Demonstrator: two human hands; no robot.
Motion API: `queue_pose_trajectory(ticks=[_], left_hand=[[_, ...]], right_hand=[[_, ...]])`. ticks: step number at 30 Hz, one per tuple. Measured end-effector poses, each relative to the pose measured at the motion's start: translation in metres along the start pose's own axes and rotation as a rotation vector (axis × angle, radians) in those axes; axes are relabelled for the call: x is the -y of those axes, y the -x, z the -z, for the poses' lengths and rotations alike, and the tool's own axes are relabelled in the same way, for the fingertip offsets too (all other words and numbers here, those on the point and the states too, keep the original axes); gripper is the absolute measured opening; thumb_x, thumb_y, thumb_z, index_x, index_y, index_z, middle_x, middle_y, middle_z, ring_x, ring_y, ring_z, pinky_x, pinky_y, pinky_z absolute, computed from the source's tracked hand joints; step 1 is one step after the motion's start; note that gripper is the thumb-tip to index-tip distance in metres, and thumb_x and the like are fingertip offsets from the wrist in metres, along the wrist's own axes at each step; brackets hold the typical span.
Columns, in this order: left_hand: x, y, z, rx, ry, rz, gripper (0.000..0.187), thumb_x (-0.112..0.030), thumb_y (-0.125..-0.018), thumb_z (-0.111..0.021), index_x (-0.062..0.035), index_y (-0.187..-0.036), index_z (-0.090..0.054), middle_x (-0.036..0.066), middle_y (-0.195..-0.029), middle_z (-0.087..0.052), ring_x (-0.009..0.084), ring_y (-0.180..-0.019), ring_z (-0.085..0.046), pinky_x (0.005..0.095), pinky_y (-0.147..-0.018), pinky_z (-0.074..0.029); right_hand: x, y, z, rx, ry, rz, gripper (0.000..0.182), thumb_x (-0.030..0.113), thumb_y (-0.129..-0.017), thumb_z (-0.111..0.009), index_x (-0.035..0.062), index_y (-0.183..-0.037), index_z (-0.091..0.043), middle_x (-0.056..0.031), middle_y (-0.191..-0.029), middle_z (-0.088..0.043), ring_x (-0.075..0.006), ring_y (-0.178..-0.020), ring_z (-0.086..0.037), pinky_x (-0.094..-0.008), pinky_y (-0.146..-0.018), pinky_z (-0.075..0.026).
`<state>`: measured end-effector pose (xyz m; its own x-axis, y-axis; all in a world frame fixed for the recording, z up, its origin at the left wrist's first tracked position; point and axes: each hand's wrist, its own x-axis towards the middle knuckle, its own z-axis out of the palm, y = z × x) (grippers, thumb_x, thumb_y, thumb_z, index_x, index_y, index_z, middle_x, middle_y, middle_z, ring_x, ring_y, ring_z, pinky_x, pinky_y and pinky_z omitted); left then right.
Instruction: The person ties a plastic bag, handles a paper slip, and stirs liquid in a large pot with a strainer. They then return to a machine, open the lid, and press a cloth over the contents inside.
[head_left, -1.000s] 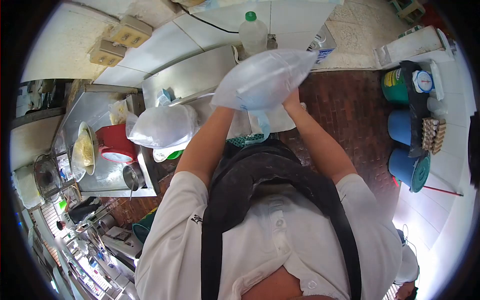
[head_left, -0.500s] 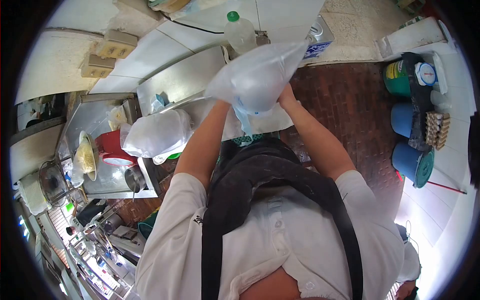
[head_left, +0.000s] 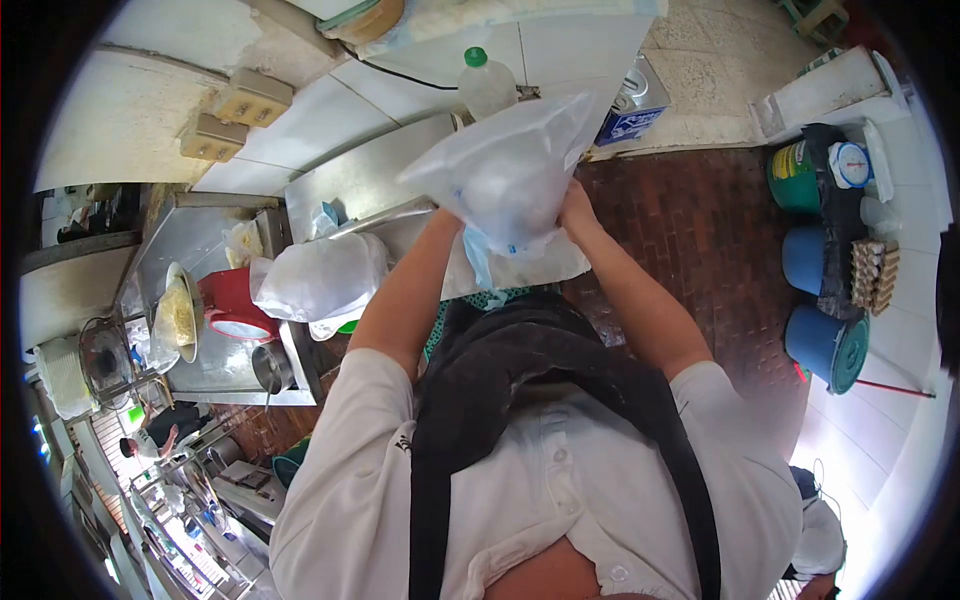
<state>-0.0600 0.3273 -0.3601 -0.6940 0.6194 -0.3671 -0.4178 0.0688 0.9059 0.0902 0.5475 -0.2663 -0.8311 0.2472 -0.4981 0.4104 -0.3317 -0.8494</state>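
Observation:
A clear plastic bag (head_left: pixel 500 180) is held up in front of me over the steel counter, its wide end spread toward the far side. My right hand (head_left: pixel 573 208) grips the bag's right side, with part of the thumb and fingers showing. At the bag's left side is my left hand (head_left: pixel 448 218); its fingers are mostly hidden behind the plastic. A light-blue strip (head_left: pixel 478 258) hangs below the bag near my left hand. Left of my forearm lies a stack of clear plastic bags (head_left: pixel 325 280).
A green-capped bottle (head_left: pixel 487 85) and a blue-and-white can (head_left: pixel 634 105) stand behind the bag. To the left are a red container (head_left: pixel 232 300), a bowl of pale food (head_left: pixel 180 312) and a pot (head_left: pixel 270 368). Blue buckets (head_left: pixel 815 335) and egg trays (head_left: pixel 874 275) line the right wall. Other people are in the background.
The bag looks less puffed, and its far edge has dropped and straightened. Both hands stay at its sides. The whole view has shifted slightly.

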Motion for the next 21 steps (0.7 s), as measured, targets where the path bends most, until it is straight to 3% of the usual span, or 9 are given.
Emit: queue_pose_trajectory(ticks=[2,3,5,6,9,13,15,19,21], left_hand=[[-0.010,0.022,-0.003,0.020,-0.013,0.041,0.047,-0.030,-0.103,-0.057,-0.0001,-0.139,-0.054,0.013,-0.124,-0.067,0.0237,-0.109,-0.064,0.0374,-0.095,-0.052],[-0.015,0.032,-0.007,0.027,-0.025,0.052,0.047,-0.030,-0.103,-0.057,0.0001,-0.139,-0.054,0.014,-0.123,-0.067,0.0240,-0.108,-0.064,0.0375,-0.094,-0.052],[-0.017,0.040,-0.015,0.035,-0.062,0.056,0.046,-0.030,-0.103,-0.057,0.0005,-0.138,-0.054,0.014,-0.122,-0.067,0.0246,-0.107,-0.065,0.0377,-0.093,-0.053],[-0.017,0.039,-0.018,0.040,-0.085,0.061,0.046,-0.029,-0.103,-0.057,0.0008,-0.138,-0.054,0.014,-0.121,-0.067,0.0249,-0.106,-0.065,0.0377,-0.093,-0.053],[-0.018,0.030,-0.020,0.046,-0.154,0.082,0.046,-0.029,-0.103,-0.057,0.0014,-0.137,-0.055,0.015,-0.118,-0.068,0.0258,-0.104,-0.066,0.0380,-0.091,-0.053],[-0.027,0.019,-0.019,0.067,-0.218,0.108,0.046,-0.028,-0.102,-0.057,0.0023,-0.136,-0.055,0.016,-0.115,-0.069,0.0270,-0.101,-0.067,0.0383,-0.089,-0.054],[-0.031,0.019,-0.019,0.078,-0.238,0.119,0.045,-0.028,-0.102,-0.057,0.0028,-0.135,-0.055,0.017,-0.114,-0.069,0.0276,-0.099,-0.067,0.0385,-0.088,-0.054],[-0.041,0.017,-0.032,0.036,-0.361,0.107,0.045,-0.028,-0.102,-0.057,0.0037,-0.134,-0.056,0.018,-0.111,-0.070,0.0288,-0.097,-0.068,0.0388,-0.086,-0.055],[-0.050,0.016,-0.045,-0.013,-0.452,0.107,0.045,-0.027,-0.102,-0.057,0.0041,-0.134,-0.056,0.018,-0.109,-0.071,0.0293,-0.095,-0.068,0.0390,-0.084,-0.055]], right_hand=[[0.007,0.016,-0.014,-0.167,0.314,0.373,0.025,0.019,-0.091,-0.062,0.0002,-0.105,-0.070,-0.0127,-0.099,-0.075,-0.0254,-0.088,-0.070,-0.0379,-0.082,-0.054],[0.000,0.013,-0.014,-0.164,0.312,0.371,0.025,0.019,-0.091,-0.062,0.0002,-0.105,-0.070,-0.0127,-0.099,-0.075,-0.0254,-0.088,-0.070,-0.0379,-0.082,-0.054],[-0.028,-0.004,-0.006,-0.269,0.598,0.942,0.023,0.019,-0.090,-0.064,0.0012,-0.102,-0.070,-0.0123,-0.098,-0.075,-0.0297,-0.088,-0.070,-0.0411,-0.085,-0.054],[-0.041,-0.011,-0.003,-0.190,0.558,0.846,0.027,0.022,-0.091,-0.063,0.0012,-0.107,-0.069,-0.0151,-0.105,-0.073,-0.0335,-0.097,-0.068,-0.0434,-0.091,-0.052],[-0.084,-0.035,0.002,-0.206,0.487,0.721,0.033,0.024,-0.091,-0.064,0.0002,-0.114,-0.066,-0.0185,-0.116,-0.070,-0.0340,-0.108,-0.065,-0.0436,-0.096,-0.050],[-0.079,-0.028,0.012,-0.118,0.498,0.687,0.037,0.024,-0.093,-0.062,-0.0001,-0.121,-0.063,-0.0203,-0.125,-0.065,-0.0337,-0.117,-0.061,-0.0422,-0.102,-0.047],[-0.072,-0.026,0.013,0.034,0.222,0.449,0.037,0.024,-0.095,-0.060,-0.0005,-0.122,-0.063,-0.0209,-0.125,-0.065,-0.0324,-0.119,-0.060,-0.0408,-0.104,-0.046],[-0.082,-0.041,0.031,0.119,0.448,0.510,0.041,0.026,-0.098,-0.058,0.0013,-0.132,-0.058,-0.0182,-0.130,-0.063,-0.0307,-0.122,-0.058,-0.0409,-0.107,-0.044],[-0.121,-0.053,0.037,0.107,0.187,0.601,0.046,0.029,-0.101,-0.056,0.0038,-0.139,-0.052,-0.0141,-0.138,-0.059,-0.0306,-0.124,-0.057,-0.0430,-0.108,-0.044]])
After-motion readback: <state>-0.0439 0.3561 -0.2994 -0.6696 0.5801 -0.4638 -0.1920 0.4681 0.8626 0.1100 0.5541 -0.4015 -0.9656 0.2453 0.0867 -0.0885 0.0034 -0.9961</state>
